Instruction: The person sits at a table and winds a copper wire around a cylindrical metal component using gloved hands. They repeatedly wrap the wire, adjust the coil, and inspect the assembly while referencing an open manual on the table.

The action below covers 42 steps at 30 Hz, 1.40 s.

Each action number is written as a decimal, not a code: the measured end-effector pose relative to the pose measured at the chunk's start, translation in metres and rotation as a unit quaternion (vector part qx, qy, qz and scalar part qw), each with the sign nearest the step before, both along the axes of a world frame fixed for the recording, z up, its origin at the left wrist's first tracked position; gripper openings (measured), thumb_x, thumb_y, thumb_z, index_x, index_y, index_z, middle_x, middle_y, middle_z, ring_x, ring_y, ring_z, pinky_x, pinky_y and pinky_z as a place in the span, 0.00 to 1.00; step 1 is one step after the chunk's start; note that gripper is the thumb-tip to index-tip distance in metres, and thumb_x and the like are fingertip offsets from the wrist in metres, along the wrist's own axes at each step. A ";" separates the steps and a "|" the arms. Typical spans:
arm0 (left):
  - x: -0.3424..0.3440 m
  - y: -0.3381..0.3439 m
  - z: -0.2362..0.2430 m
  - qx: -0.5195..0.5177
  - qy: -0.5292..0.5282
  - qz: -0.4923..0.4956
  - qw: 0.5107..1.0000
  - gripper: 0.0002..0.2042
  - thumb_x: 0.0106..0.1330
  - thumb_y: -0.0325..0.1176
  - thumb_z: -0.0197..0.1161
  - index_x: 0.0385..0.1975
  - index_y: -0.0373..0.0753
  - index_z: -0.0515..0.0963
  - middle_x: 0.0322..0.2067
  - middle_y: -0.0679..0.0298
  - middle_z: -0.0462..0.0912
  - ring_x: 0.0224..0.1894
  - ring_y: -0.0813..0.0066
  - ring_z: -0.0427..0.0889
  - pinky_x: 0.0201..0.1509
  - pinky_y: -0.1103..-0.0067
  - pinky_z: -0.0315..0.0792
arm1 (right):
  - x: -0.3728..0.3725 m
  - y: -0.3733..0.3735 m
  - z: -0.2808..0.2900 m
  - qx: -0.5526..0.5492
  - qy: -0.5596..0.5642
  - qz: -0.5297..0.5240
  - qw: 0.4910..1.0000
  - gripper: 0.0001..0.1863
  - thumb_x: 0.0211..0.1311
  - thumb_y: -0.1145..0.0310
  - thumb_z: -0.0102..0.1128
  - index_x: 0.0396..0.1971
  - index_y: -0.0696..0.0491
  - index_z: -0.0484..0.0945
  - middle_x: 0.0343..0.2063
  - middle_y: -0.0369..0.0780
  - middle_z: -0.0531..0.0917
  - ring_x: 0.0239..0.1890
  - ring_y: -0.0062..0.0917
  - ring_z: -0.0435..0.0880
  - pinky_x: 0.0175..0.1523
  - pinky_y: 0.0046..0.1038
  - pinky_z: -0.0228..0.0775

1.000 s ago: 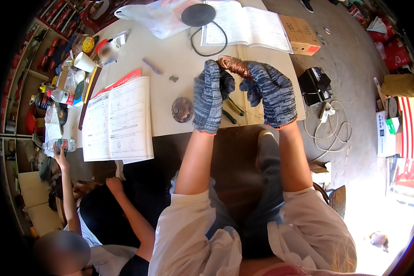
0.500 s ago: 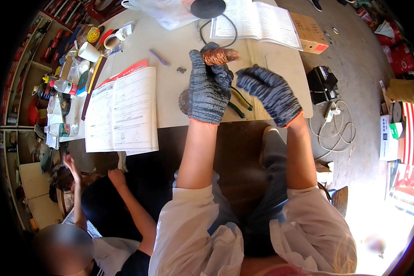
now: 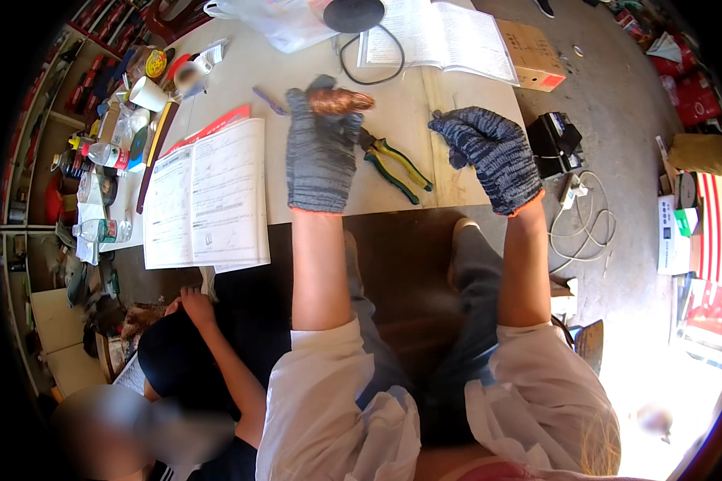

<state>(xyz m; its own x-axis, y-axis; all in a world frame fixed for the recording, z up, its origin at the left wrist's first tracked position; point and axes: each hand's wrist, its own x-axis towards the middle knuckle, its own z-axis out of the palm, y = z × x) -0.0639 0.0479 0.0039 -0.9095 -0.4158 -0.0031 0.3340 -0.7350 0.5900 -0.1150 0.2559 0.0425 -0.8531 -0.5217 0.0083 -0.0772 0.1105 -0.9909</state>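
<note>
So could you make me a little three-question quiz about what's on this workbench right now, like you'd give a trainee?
1. True or false: the left hand holds a copper-coloured coil.
2. Which tool lies on the table between the two gloved hands? A) a hammer B) pliers with green and yellow handles C) a saw
3. Fill in: the right hand holds ____.

Key: 1 true. 2 B. 3 nothing; its fingers are spread above the table, apart from the pliers.
</note>
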 end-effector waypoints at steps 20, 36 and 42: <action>-0.009 0.053 0.002 -0.259 -0.053 -0.068 0.962 0.19 0.62 0.38 0.60 0.48 0.33 0.73 0.38 0.64 0.79 0.37 0.80 0.77 0.38 0.85 0.73 | -0.001 0.003 0.007 -0.045 0.066 -0.096 0.992 0.09 0.58 0.73 0.56 0.37 0.60 0.78 0.29 0.38 0.82 0.31 0.18 0.79 0.40 0.19 0.70; 0.013 -0.035 0.000 -0.301 -0.147 0.141 0.932 0.15 0.60 0.35 0.61 0.43 0.32 0.75 0.33 0.59 0.80 0.30 0.74 0.80 0.33 0.83 0.75 | -0.036 -0.027 -0.089 0.247 0.169 -0.123 0.946 0.37 0.49 0.46 0.62 0.54 0.56 0.67 0.54 0.49 0.68 0.58 0.37 0.66 0.62 0.33 0.57; 0.017 -0.036 -0.008 -0.510 -0.179 0.108 0.834 0.14 0.57 0.39 0.64 0.36 0.34 0.79 0.32 0.63 0.82 0.35 0.76 0.77 0.41 0.80 0.69 | -0.017 -0.054 -0.075 0.179 0.343 -0.090 0.918 0.27 0.50 0.57 0.65 0.50 0.53 0.72 0.54 0.46 0.70 0.57 0.36 0.67 0.62 0.33 0.58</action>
<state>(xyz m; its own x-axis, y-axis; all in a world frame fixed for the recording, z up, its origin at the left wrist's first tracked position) -0.0466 0.0121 -0.0040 -0.8301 -0.5217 0.1968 0.0614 0.2652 0.9622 -0.1322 0.2018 -0.0324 -0.7838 -0.4465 0.4317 -0.6180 0.4915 -0.6136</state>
